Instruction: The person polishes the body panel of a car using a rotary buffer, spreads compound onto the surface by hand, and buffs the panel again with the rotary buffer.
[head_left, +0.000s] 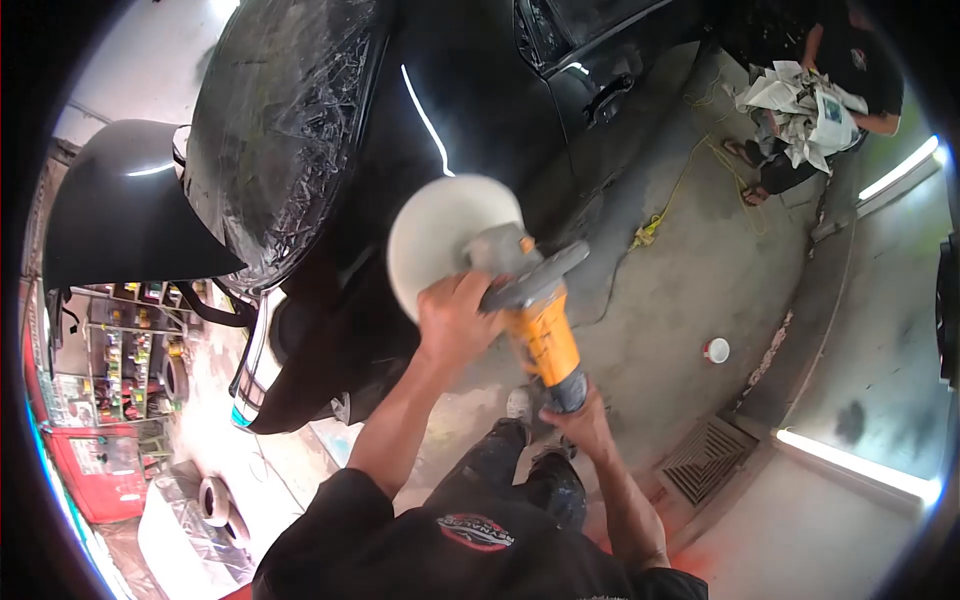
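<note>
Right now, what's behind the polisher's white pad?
Black car bodywork shows past the upper edge of the white pad. Whatever lies directly behind is covered.

Gotta be a car body shop: there's a glossy black car (480,110) with plastic (290,120) over its glass, plus a polisher (548,335) with a big white pad (430,235). Scuffed grey floor (660,310), tube lights (858,466) and crammed shelves (125,345) fit too.
</note>
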